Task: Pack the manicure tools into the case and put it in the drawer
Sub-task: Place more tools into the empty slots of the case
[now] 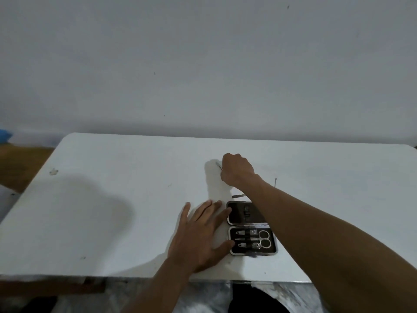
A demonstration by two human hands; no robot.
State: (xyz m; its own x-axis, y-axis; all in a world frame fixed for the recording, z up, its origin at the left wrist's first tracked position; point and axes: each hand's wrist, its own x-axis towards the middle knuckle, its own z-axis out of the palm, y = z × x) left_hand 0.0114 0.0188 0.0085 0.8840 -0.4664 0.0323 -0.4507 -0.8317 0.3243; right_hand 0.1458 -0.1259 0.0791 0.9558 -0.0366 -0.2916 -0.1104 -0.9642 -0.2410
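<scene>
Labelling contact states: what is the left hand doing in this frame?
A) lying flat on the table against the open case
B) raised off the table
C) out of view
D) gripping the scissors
A: the left hand lies spread on the table, fingertips and thumb at the left edge of the open case.

At centre right of the frame, the right hand (pixel 237 170) is gripping a thin metal tool (pixel 218 166) above the white table (pixel 101 199). The left hand (pixel 200 233) is lying flat, fingers touching the open case (pixel 250 227) holding scissors (pixel 262 238).
</scene>
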